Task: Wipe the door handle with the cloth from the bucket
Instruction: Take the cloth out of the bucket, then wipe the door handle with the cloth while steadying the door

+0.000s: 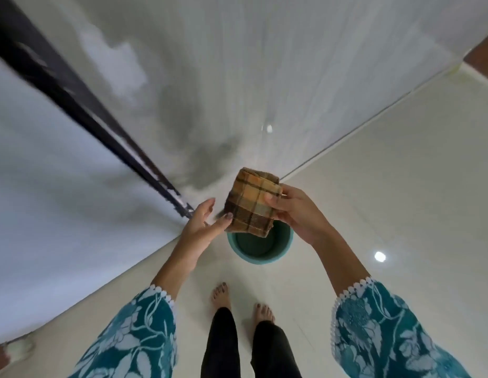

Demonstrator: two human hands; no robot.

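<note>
A folded brown and orange checked cloth [251,203] is held up above a teal bucket [260,248] that stands on the floor by the wall. My right hand [297,211] grips the cloth's right side, thumb on top. My left hand [203,223] is open beside the cloth's lower left corner, with a fingertip touching it. The bucket's inside looks dark, and the cloth hides part of its rim. No door handle shows in this view.
A long black vertical strip [82,105] runs up the left between a pale panel and the grey-white glossy wall [264,64]. The floor [401,186] is pale glossy tile. My bare feet [241,304] stand just behind the bucket.
</note>
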